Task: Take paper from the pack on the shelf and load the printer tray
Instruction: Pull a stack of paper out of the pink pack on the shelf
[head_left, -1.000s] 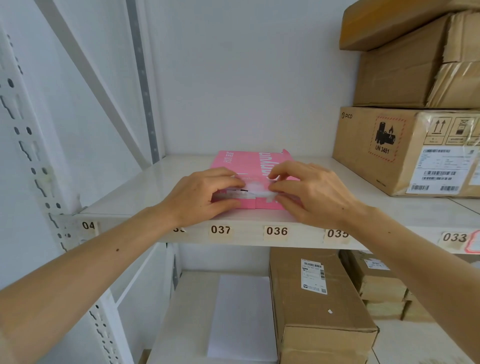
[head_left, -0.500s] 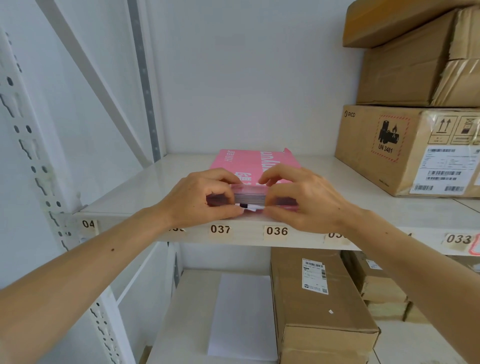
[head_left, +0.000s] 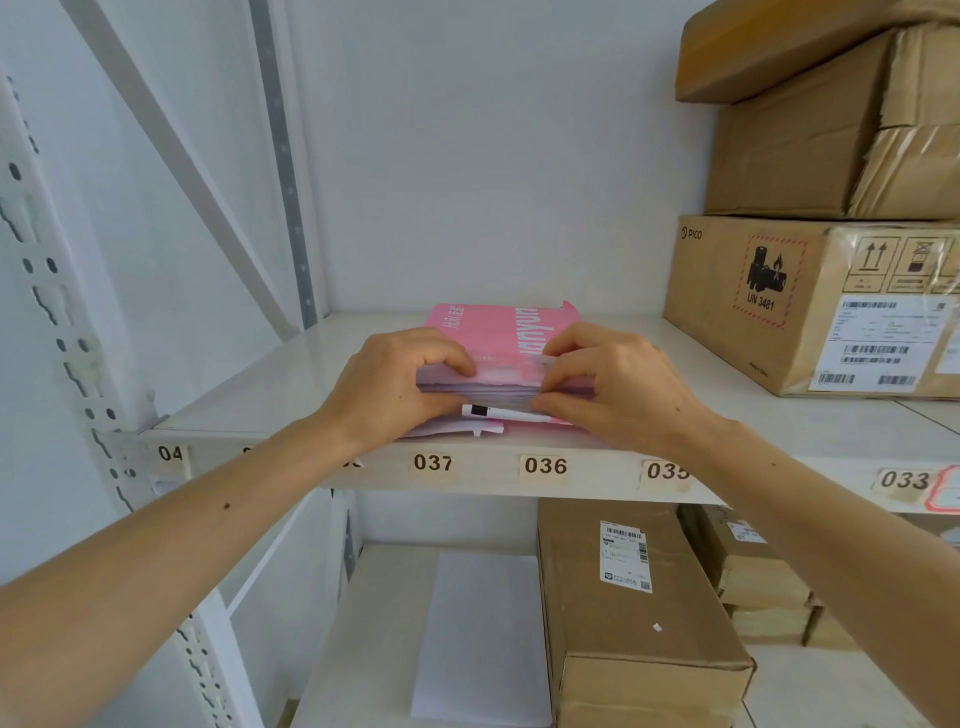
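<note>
A pink paper pack (head_left: 498, 332) lies flat on the white shelf (head_left: 260, 384) above labels 037 and 036. Its near end is open and the wrapper flap (head_left: 483, 428) hangs down toward the shelf edge. The edges of the white sheets (head_left: 498, 388) show in the opening. My left hand (head_left: 395, 384) pinches the left side of the stack, fingers on top and thumb below. My right hand (head_left: 618, 384) pinches the right side the same way. No printer or tray is in view.
Brown cardboard boxes (head_left: 810, 306) are stacked at the shelf's right. On the lower shelf lie a white sheet (head_left: 483, 639), a long brown box (head_left: 634, 613) and smaller boxes (head_left: 758, 582). A perforated white upright (head_left: 57, 338) stands at the left.
The near flap of the pack has been pulled down, baring the sheet edges. Both hands have shifted from the flap to pinching the stack of sheets at its left and right.
</note>
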